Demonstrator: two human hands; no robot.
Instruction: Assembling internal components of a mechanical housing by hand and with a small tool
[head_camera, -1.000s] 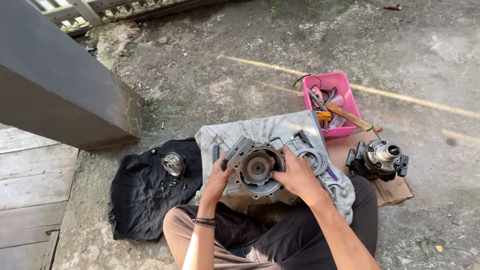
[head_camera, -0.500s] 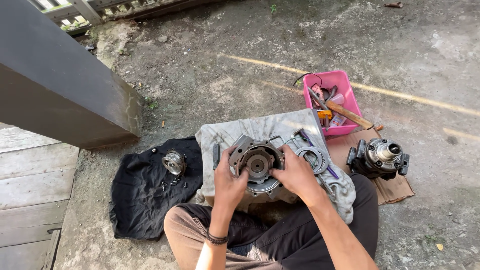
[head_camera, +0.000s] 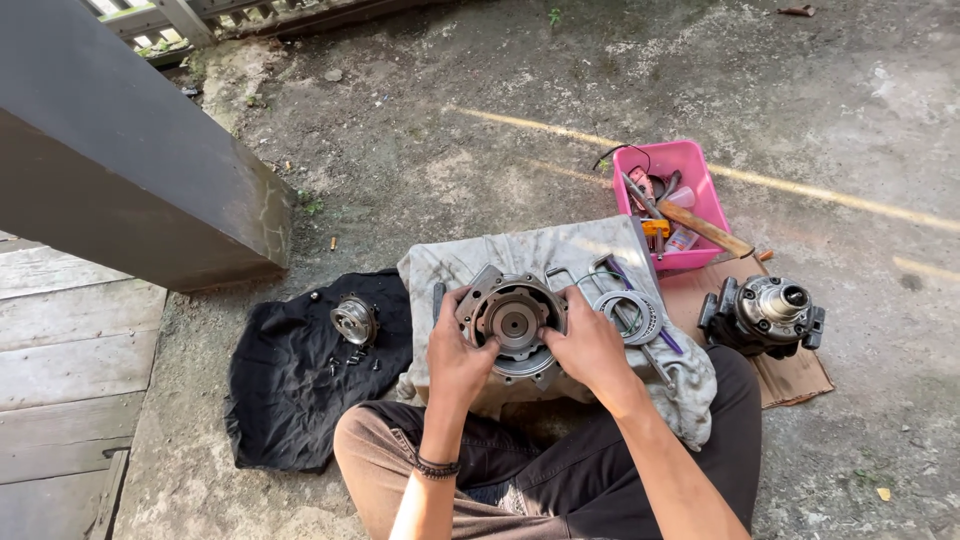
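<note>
Centrally, a round grey metal housing (head_camera: 512, 322) rests on a grey cloth (head_camera: 560, 255), gripped at its rim by both hands: left hand (head_camera: 458, 352) and right hand (head_camera: 590, 345), fingers curled around it. Beside it: ring plates (head_camera: 628, 316); black cloth (head_camera: 300, 380) bearing a small hub (head_camera: 354, 320); pink tray (head_camera: 690, 205).

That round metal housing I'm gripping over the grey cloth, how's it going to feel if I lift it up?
The round metal housing looks thick-walled cast metal, so probably rigid and heavy for its size. Both the left hand and right hand clamp its sides, which suits that weight. Its bare metal may be oily and slippery. On the rumpled grey cloth it seems unlikely to roll.
</note>
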